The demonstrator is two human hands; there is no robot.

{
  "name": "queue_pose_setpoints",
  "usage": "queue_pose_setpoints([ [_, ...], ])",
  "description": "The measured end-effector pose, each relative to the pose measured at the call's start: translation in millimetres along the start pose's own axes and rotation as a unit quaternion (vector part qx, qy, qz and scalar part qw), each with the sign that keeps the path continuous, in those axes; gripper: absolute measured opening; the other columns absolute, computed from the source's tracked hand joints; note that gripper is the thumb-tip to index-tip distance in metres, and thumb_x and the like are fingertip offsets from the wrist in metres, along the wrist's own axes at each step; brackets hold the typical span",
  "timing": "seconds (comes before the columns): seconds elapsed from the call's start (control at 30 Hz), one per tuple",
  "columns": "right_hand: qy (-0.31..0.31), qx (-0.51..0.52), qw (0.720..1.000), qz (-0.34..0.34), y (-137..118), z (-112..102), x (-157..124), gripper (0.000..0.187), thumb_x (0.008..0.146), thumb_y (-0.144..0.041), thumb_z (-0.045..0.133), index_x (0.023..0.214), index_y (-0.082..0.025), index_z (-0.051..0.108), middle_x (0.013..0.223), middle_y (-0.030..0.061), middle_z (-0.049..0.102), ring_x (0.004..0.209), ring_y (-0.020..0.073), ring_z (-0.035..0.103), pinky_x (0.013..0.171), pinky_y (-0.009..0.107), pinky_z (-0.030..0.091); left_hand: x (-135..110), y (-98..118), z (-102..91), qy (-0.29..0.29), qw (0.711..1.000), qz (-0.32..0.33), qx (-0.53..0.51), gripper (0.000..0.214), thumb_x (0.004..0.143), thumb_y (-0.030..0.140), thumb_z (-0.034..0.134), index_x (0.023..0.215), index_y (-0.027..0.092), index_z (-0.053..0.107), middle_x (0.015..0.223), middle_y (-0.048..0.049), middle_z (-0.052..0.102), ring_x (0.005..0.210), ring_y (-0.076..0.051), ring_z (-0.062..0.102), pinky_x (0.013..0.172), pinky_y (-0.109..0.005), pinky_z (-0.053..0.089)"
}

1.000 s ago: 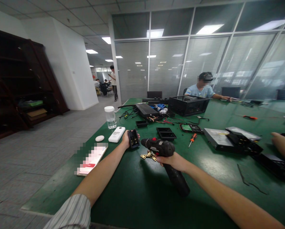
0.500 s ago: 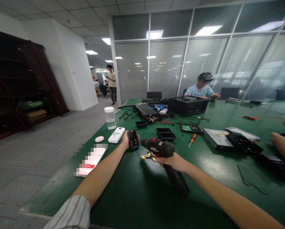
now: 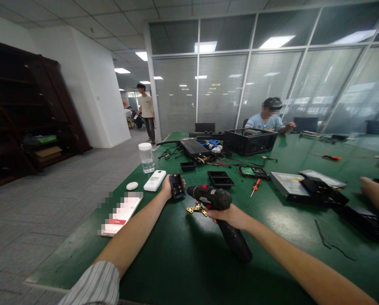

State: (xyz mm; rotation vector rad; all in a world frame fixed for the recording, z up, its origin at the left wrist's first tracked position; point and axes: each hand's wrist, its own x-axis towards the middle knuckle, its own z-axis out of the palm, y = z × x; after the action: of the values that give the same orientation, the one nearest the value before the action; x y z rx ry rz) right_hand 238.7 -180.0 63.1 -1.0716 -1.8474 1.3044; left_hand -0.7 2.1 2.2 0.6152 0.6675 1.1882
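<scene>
My left hand point(image 3: 167, 187) is closed around a small black open box point(image 3: 177, 186), tilted so that its inside shows small metal parts. To the right of it, my right hand point(image 3: 232, 215) grips the handle of a black cordless drill point(image 3: 213, 196). The drill's chuck points left, towards the box, with a gap between them. Small brass-coloured metal pieces point(image 3: 197, 209) show under the drill's body, beside my right fingers; how they are held there I cannot tell. A black tray point(image 3: 220, 178) lies on the green table point(image 3: 164, 262) beyond the drill.
A lidded jar point(image 3: 146, 157), a white device point(image 3: 154, 180) and a white disc point(image 3: 132, 185) stand at left. An orange screwdriver point(image 3: 255, 187), a metal drive unit point(image 3: 289, 186) and a black case point(image 3: 250, 141) lie to the right and back. Another person's hand point(image 3: 375, 192) rests at the right edge.
My hands, the box and the drill stay practically where they were. In the background, the standing person has come nearer, and the seated person's hand has shifted slightly.
</scene>
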Motion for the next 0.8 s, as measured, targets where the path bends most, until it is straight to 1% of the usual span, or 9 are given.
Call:
queue_pose_setpoints([
  [0.13, 0.007, 0.002, 1.0, 0.011, -0.9, 0.1, 0.8, 0.031, 0.073, -0.044, 0.069, 0.08, -0.016, 0.058, 0.068, -0.0008, 0.053, 0.063, 0.0132, 0.048, 0.059, 0.028, 0.04, -2.9, 1.2, 2.7, -0.006, 1.0, 0.012, 0.012, 0.046, 0.087, 0.034, 0.031, 0.092, 0.005, 0.066, 0.071, -0.0169, 0.069, 0.063, -0.027, 0.068, 0.056, -0.038, 0.053],
  [0.27, 0.012, 0.007, 1.0, 0.019, -3.0, 0.7, 0.7, 0.033, 0.072, -0.046, 0.07, 0.08, -0.015, 0.059, 0.069, -0.0006, 0.053, 0.064, 0.0133, 0.048, 0.06, 0.028, 0.04, -5.3, 1.4, 5.4, -0.009, 1.0, 0.018, 0.023, 0.044, 0.086, 0.033, 0.031, 0.086, 0.006, 0.066, 0.071, -0.0175, 0.069, 0.062, -0.026, 0.068, 0.057, -0.036, 0.053],
  [0.4, 0.017, 0.009, 0.999, 0.027, -5.8, 1.6, -0.8, 0.034, 0.07, -0.045, 0.072, 0.08, -0.016, 0.058, 0.068, -0.0009, 0.053, 0.063, 0.0131, 0.048, 0.06, 0.028, 0.04, -5.6, 0.9, 5.8, -0.007, 1.0, 0.015, 0.022, 0.044, 0.086, 0.034, 0.032, 0.088, 0.006, 0.066, 0.072, -0.0168, 0.069, 0.064, -0.027, 0.068, 0.058, -0.037, 0.053],
  [0.5, 0.015, 0.012, 0.999, 0.026, -6.5, 1.7, -1.5, 0.035, 0.07, -0.046, 0.072, 0.079, -0.016, 0.058, 0.067, -0.0012, 0.053, 0.063, 0.0131, 0.048, 0.059, 0.028, 0.04, -4.5, 0.9, 4.7, -0.005, 1.0, 0.012, 0.011, 0.046, 0.087, 0.035, 0.032, 0.094, 0.006, 0.066, 0.072, -0.0164, 0.069, 0.065, -0.027, 0.069, 0.058, -0.038, 0.053],
  [0.6, 0.012, 0.009, 1.0, 0.019, -4.4, 0.8, -1.2, 0.033, 0.072, -0.045, 0.071, 0.078, -0.016, 0.058, 0.067, -0.0012, 0.054, 0.063, 0.0133, 0.049, 0.059, 0.028, 0.041, -3.3, 0.9, 3.3, -0.007, 1.0, 0.01, -0.001, 0.047, 0.087, 0.035, 0.032, 0.098, 0.005, 0.066, 0.073, -0.0164, 0.069, 0.066, -0.028, 0.069, 0.058, -0.039, 0.054],
  [0.8, -0.002, 0.005, 1.0, 0.013, 1.3, -1.8, 0.1, 0.031, 0.076, -0.046, 0.069, 0.076, -0.016, 0.058, 0.066, -0.0003, 0.056, 0.062, 0.0136, 0.051, 0.058, 0.028, 0.04, -3.9, 1.5, 3.3, 0.003, 1.0, 0.0, -0.02, 0.045, 0.087, 0.035, 0.034, 0.099, 0.005, 0.066, 0.075, -0.0163, 0.07, 0.065, -0.028, 0.069, 0.058, -0.039, 0.054],
])
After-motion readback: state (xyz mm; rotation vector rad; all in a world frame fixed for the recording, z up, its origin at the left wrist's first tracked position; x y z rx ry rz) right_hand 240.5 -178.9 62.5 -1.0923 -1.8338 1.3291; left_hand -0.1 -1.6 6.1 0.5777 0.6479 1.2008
